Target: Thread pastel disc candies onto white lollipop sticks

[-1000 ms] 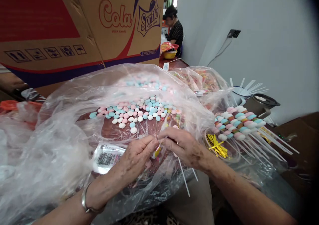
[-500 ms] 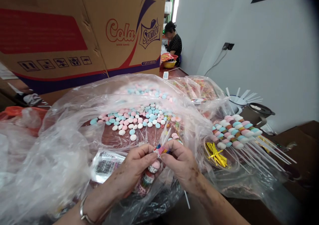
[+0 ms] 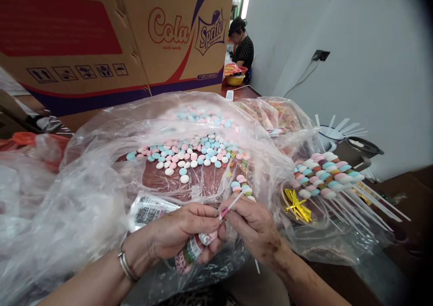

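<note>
So the left hand was curled pretty snugly round a wrapped candy skewer, bottom centre of the frame, tilted with its stick end up and right. Right hand, just right of it, had its fingers pinched nearly closed on the neck by the white stick. Loose pastel candies sat mid-frame, gold ties right of centre, and more candy skewers just above those.
</note>
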### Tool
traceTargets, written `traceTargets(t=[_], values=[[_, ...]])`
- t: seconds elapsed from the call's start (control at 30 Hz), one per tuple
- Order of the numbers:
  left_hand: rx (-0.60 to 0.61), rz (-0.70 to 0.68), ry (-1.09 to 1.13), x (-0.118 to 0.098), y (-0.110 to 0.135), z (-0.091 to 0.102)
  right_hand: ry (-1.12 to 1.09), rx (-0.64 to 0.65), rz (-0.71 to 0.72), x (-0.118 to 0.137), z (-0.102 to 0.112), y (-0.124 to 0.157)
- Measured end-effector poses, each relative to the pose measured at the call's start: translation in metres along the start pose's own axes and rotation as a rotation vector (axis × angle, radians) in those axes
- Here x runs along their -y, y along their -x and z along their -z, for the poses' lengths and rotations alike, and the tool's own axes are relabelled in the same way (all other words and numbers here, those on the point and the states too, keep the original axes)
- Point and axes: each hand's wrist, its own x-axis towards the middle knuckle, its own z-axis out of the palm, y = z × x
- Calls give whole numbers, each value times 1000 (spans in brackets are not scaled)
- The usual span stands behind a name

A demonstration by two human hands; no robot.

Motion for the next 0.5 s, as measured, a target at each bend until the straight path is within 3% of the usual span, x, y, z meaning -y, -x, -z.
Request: traceTargets(t=[0.13, 0.2, 0.3, 0.4, 0.5], values=[[-136, -52, -87, -6, 3, -3, 378, -202, 151, 3, -3, 8], [-147, -48, -131, -8, 4, -4, 620, -207, 301, 5, -1, 14], [-141, 40, -219, -10, 5, -8, 823, -1, 446, 10, 5, 19], [-81, 121, -312, -9, 5, -11, 872, 184, 513, 10, 9, 20], [-138, 0, -649, -3, 0, -11, 904, 315, 440, 8, 12, 18]])
